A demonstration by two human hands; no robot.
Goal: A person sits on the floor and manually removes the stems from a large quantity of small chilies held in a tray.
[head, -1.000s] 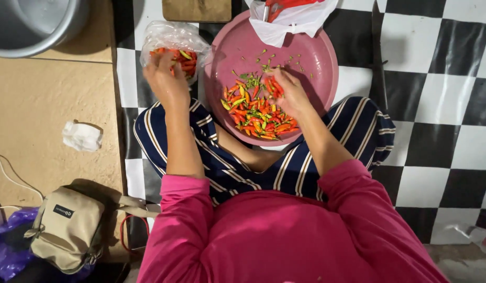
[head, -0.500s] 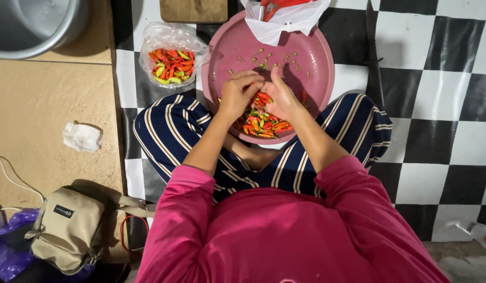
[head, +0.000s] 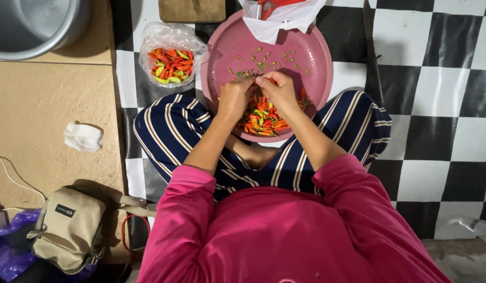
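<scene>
One pink tray (head: 311, 63); one chilli bag (head: 169, 60); two hands; one beige pouch (head: 70, 228); one metal basin (head: 36, 26).

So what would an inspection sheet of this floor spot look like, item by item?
Surface: checkered floor on the right, tan mat on the left.
Job's things: pink tray holding chillies and loose stems; bag of chillies to its left.
Clutter: crumpled tissue, beige pouch, purple bag, white bag on the tray's far rim, wooden board, metal basin.
Hands: left hand and right hand meet over the tray, fingers pinching a chilli.
Cables: white cable on the mat.
Surroundings: nothing seen.
</scene>
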